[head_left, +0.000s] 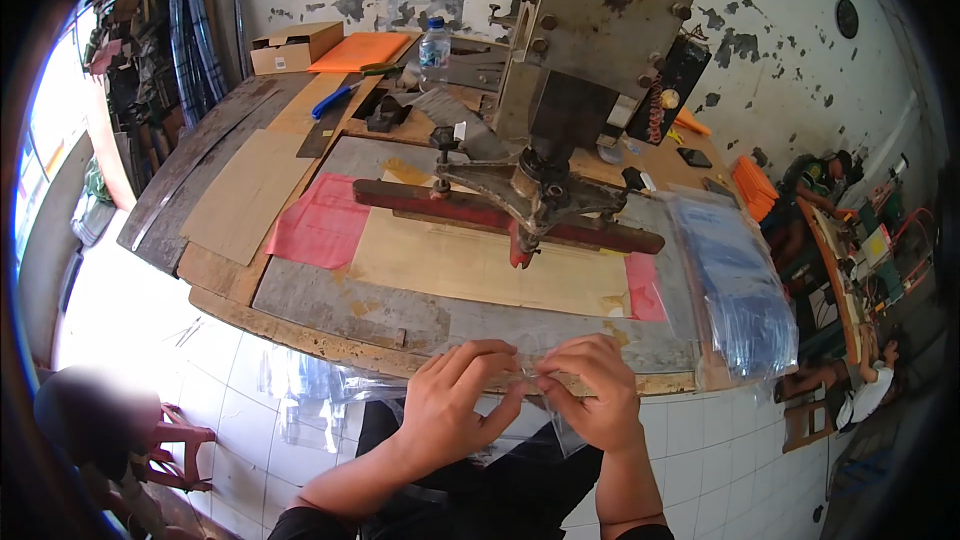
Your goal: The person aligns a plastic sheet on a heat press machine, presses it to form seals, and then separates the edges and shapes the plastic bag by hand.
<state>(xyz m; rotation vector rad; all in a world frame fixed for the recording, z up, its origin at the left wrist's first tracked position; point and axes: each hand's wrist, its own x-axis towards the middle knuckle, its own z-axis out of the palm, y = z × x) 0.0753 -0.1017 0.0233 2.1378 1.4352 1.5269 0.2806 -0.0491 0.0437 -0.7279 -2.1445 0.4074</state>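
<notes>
From my seat I see a worn wooden bench (165, 210), and across it sits a grey plate (400, 312). Over to the right, clear plastic sheets (735, 270) lie piled; on the left, a brown board (245, 195). Further back, a cardboard box (297, 50) and a water bottle (435, 48)!

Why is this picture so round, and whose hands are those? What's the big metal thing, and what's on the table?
The picture comes from a camera worn on somebody's head, looking forward and down, and its view bends at the edges. Those are that person's own bare hands: the left hand and right hand pinch thin clear plastic. The big metal thing looks like a press. Its red bar sits over a cream sheet on the worktable. Clear plastic sheets lie to the right. Toward the back are a cardboard box and a plastic bottle.
</notes>
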